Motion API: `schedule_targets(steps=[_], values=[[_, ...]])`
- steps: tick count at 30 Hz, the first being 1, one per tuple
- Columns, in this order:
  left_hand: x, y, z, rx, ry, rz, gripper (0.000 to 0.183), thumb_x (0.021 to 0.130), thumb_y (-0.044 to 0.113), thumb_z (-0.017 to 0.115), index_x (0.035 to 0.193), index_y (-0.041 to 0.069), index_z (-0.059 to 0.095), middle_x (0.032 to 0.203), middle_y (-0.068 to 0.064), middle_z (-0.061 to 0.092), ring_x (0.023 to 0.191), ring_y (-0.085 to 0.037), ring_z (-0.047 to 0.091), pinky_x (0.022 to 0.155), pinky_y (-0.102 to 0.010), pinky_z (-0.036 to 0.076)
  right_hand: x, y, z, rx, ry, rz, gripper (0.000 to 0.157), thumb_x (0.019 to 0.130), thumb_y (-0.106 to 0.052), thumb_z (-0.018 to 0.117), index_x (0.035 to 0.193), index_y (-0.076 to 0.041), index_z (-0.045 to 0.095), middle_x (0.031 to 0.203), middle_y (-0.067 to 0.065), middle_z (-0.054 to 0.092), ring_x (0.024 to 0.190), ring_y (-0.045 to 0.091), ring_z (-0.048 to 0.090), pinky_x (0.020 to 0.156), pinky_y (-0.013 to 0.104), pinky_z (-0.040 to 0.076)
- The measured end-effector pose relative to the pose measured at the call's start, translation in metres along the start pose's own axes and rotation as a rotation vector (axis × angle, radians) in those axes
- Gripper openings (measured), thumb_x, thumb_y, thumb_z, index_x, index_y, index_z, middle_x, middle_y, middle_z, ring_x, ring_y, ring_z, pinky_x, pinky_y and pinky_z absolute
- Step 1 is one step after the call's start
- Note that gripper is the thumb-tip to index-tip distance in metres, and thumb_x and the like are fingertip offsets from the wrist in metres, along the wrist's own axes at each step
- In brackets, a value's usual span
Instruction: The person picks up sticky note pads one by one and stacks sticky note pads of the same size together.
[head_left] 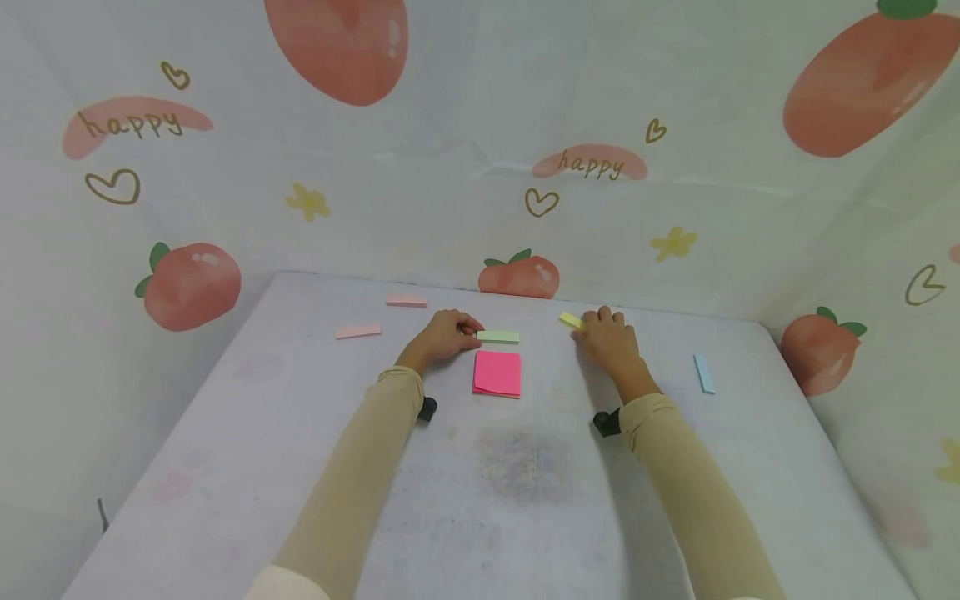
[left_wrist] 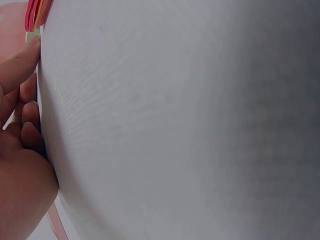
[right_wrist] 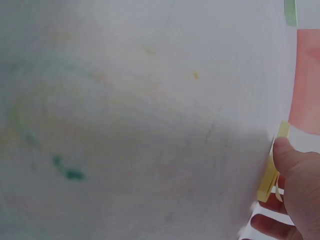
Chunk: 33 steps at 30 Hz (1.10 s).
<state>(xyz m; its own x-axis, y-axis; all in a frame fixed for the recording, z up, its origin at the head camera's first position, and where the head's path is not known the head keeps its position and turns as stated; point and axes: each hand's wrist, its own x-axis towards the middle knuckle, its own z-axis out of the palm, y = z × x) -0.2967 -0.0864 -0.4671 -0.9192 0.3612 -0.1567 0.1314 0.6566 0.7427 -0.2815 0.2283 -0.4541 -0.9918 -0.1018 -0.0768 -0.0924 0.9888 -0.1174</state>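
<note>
Near the back of the table, my left hand (head_left: 448,333) pinches the left end of a slim light-green sticky note pad (head_left: 498,337) between thumb and fingers. The left wrist view shows only a sliver of that green pad (left_wrist: 33,35) beyond the thumb. Further right, my right hand (head_left: 609,340) holds a narrow yellow sticky note pad (head_left: 570,320). Seen from the right wrist, the thumb presses on the yellow pad (right_wrist: 269,177), with fingers behind it and one sheet bent away. A square bright-pink sticky note pad (head_left: 497,373) lies just in front of the green one.
Two pale-pink strip pads, one (head_left: 407,302) further back and one (head_left: 358,332) nearer, lie left of my left hand. A light-blue strip pad (head_left: 704,374) lies to the right. Behind the table (head_left: 525,517) hangs a fruit-printed cloth (head_left: 450,167).
</note>
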Motion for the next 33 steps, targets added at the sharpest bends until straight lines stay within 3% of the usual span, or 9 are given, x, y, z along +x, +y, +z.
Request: schedule_targets(steps=[17,33], values=[[-0.0006,-0.0003,0.0001,0.003,0.002,-0.005,0.03,0.094,0.019,0.072,0.123,0.008,0.071,0.106,-0.008,0.062,0.101,-0.02,0.053,0.089,-0.03,0.044,-0.0001,0.0024,0.0028,0.066,0.103,-0.027,0.034,0.1,-0.022,0.063,0.123,0.003,0.064,0.114,0.024,0.06,0.109,0.043,0.056,0.091,0.055,0.049],[-0.0004,-0.0003,0.0,0.003,-0.002,-0.009,0.031,0.094,0.019,0.072,0.123,0.009,0.072,0.107,-0.008,0.063,0.102,-0.02,0.053,0.091,-0.03,0.044,-0.0046,0.0007,0.0022,0.062,0.115,-0.068,0.038,0.101,-0.025,0.063,0.128,0.002,0.065,0.118,0.021,0.063,0.11,0.04,0.058,0.092,0.053,0.051]])
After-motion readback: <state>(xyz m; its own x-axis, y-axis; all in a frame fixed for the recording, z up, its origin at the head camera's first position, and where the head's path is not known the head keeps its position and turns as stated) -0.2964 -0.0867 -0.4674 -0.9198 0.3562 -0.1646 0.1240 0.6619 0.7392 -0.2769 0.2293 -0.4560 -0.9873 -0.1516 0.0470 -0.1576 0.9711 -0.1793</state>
